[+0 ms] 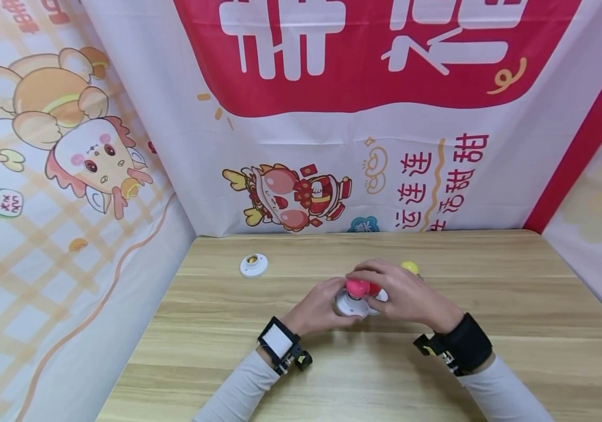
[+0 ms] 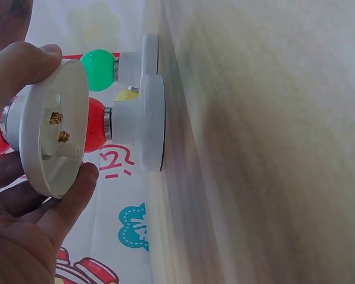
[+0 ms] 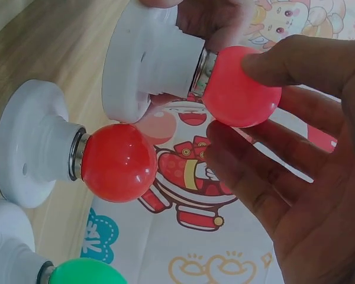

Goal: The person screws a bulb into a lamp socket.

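My left hand point(image 1: 322, 308) grips a white round lamp holder point(image 2: 71, 124) by its rim. The holder is raised off the table, and brass screws show on its hollow underside in the left wrist view. A pink light bulb point(image 3: 239, 89) sits in its socket, with some of the metal cap visible between. My right hand point(image 1: 406, 296) pinches that bulb between thumb and fingers. Close behind, a red bulb point(image 3: 119, 163) stands in another white lamp holder point(image 3: 32, 145) on the table. In the head view the right hand partly covers it.
A green bulb point(image 2: 98, 70) in its holder and a yellow bulb point(image 1: 410, 267) stand farther right. A white lamp holder without a bulb point(image 1: 254, 265) lies at the back left of the wooden table point(image 1: 216, 363). Printed cloth point(image 1: 290, 132) hangs behind the table.
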The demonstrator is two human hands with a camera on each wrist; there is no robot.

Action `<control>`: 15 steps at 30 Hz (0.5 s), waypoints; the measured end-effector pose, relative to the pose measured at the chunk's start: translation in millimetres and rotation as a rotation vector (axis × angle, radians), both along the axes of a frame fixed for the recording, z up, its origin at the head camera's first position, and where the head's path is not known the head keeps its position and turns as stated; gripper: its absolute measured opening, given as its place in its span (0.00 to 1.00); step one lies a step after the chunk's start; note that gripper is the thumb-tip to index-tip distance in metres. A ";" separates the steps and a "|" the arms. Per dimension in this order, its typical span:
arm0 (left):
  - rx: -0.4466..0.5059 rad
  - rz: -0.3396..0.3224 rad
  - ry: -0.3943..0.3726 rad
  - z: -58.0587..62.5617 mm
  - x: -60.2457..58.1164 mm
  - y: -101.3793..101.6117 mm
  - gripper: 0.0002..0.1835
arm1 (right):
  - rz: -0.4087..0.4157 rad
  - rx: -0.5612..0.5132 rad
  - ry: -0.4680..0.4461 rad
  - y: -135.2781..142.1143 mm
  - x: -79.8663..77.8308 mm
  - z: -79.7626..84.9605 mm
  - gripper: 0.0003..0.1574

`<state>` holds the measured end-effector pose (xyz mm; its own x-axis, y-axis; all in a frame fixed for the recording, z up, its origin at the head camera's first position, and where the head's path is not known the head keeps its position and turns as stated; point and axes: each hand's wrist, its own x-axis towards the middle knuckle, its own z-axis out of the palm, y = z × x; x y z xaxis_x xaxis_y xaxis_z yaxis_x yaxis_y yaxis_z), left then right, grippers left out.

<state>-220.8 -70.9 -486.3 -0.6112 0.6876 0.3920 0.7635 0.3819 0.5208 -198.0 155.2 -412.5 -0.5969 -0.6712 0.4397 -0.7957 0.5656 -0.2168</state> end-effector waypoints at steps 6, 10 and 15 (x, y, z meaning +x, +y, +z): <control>-0.008 0.011 -0.006 1.5 2.3 0.9 0.42 | -0.056 0.001 0.016 -1.0 -0.5 0.3 0.28; -0.009 0.011 0.001 1.0 2.9 1.3 0.41 | -0.079 0.016 0.031 -0.6 -0.9 -0.5 0.29; -0.007 0.009 0.020 -0.8 1.5 1.2 0.41 | -0.084 0.019 0.038 -0.2 -0.7 -1.7 0.33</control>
<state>-219.2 -69.7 -487.1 -0.6100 0.6846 0.3991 0.7699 0.3928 0.5030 -198.7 154.9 -414.2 -0.6346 -0.6277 0.4509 -0.7527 0.6344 -0.1761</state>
